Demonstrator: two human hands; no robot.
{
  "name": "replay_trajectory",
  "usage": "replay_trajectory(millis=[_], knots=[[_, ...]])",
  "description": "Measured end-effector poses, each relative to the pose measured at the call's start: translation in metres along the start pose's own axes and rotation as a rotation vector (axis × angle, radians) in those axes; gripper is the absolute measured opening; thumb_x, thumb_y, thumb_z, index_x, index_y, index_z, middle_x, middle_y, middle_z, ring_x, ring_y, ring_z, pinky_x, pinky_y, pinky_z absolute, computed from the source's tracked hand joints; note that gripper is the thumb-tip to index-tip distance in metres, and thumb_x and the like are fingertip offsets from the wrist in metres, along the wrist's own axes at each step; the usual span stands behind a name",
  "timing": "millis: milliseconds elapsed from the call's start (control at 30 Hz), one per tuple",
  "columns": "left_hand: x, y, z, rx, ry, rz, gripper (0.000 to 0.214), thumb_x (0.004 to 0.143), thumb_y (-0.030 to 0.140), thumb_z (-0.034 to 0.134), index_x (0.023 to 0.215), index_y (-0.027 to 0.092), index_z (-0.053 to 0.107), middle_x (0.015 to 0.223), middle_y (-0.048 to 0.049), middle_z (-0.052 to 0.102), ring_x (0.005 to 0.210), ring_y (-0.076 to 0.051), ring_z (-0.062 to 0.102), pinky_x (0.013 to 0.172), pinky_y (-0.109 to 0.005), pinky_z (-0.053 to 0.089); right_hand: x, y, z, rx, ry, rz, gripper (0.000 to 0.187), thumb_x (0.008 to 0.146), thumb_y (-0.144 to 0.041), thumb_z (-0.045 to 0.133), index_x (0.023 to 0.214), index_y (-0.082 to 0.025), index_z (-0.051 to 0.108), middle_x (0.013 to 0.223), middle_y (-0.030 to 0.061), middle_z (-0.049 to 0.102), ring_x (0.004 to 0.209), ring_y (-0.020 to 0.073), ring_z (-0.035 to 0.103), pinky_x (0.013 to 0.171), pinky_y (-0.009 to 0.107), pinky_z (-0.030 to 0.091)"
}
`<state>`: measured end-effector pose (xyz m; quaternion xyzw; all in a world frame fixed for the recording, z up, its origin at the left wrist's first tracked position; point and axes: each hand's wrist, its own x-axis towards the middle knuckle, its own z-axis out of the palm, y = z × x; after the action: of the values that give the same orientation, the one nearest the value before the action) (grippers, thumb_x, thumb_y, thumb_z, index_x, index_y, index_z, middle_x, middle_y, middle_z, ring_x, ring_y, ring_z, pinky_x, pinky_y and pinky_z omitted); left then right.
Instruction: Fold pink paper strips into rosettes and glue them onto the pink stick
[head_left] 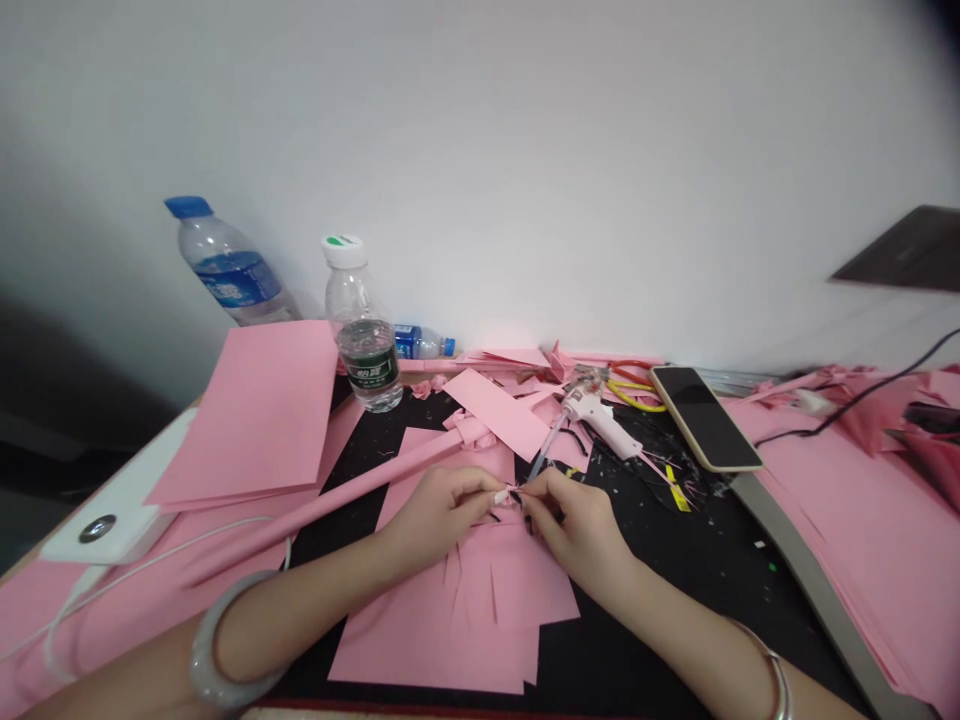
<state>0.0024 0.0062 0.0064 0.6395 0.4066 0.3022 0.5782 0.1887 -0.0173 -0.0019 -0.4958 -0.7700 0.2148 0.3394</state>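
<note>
My left hand (pixel 439 518) and my right hand (pixel 570 530) meet above the black mat (pixel 660 570), their fingertips pinching a small twist of pink paper (pixel 514 495) with a dark bit in it. The fingers hide most of that twist. Under both hands lies a pink paper sheet with fringe-like cuts (pixel 450 610). A long rolled pink paper tube (pixel 322 500) runs from near my left hand toward the lower left. A white hot glue gun (pixel 600 420) lies just beyond my right hand, its thin nozzle end pointing toward my fingers.
Red-and-yellow-handled scissors (pixel 634 385) and a smartphone (pixel 705 418) lie at the back right. A metal ruler (pixel 817 590) crosses pink sheets on the right. A pink paper stack (pixel 255 420), a white device with a cable (pixel 112 500), and water bottles (pixel 360 325) stand at the back left.
</note>
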Motion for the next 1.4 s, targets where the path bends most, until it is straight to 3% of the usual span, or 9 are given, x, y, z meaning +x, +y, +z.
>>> replay_trajectory(millis=[1400], knots=[[0.0018,-0.0043,-0.0009,0.01,-0.027,0.021,0.017,0.085,0.021,0.055,0.086,0.015,0.071,0.081,-0.0038,0.069,0.075,-0.015,0.064,0.067,-0.024,0.052,-0.0014,0.0005,-0.0003,-0.004,-0.016,0.012,0.013,0.088,-0.016,0.05,0.077,-0.018,0.057,0.058,-0.0021,0.058,0.049,0.0123,0.056,0.051,0.021,0.042]])
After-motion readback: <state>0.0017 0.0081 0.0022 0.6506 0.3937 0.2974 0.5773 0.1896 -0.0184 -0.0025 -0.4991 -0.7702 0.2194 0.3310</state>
